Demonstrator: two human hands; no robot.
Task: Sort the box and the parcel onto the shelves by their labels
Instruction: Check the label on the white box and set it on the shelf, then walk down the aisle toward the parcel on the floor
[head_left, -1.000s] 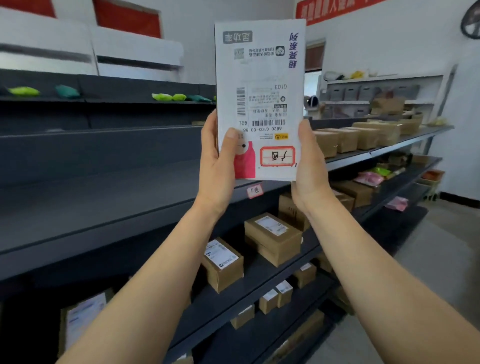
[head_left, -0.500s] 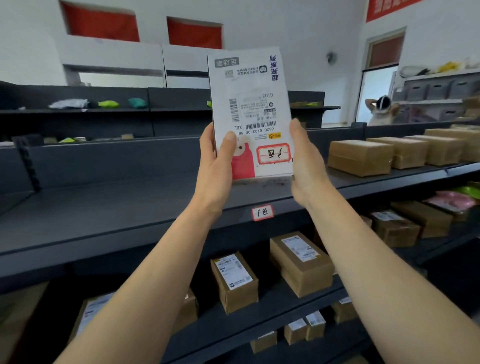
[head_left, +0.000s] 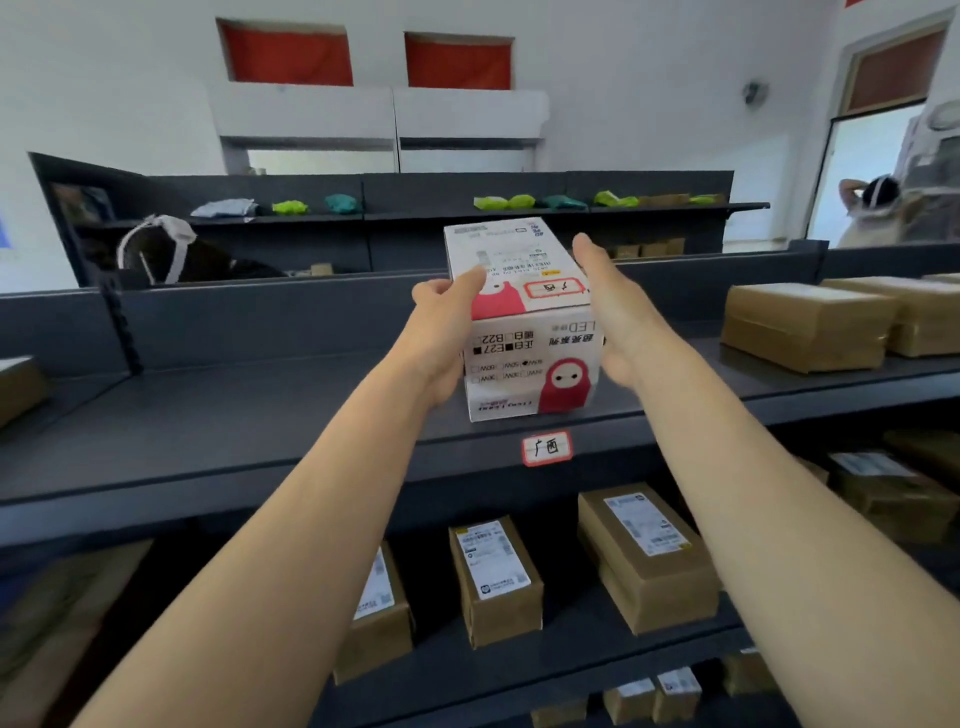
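Observation:
A white box (head_left: 530, 358) with red cartoon figures and a shipping label on top rests on or just above the front of the dark grey upper shelf (head_left: 260, 415). My left hand (head_left: 447, 322) grips its left side and my right hand (head_left: 613, 306) presses its right side. A red-framed handwritten sticker (head_left: 548, 288) on the box top matches the red-framed shelf tag (head_left: 547, 448) on the shelf edge right below the box. No parcel is identifiable among the other packages.
Brown taped boxes (head_left: 805, 325) stand on the same shelf to the right. Labelled cardboard boxes (head_left: 496, 577) fill the shelf below. A far shelf holds green and teal bags (head_left: 291, 207). One person (head_left: 171, 249) crouches behind the shelf at left, another (head_left: 878, 208) stands by the doorway.
The box was held upright with its label facing me; it has tipped flat and dropped down to the upper shelf above the tag. Both hands stayed on it.

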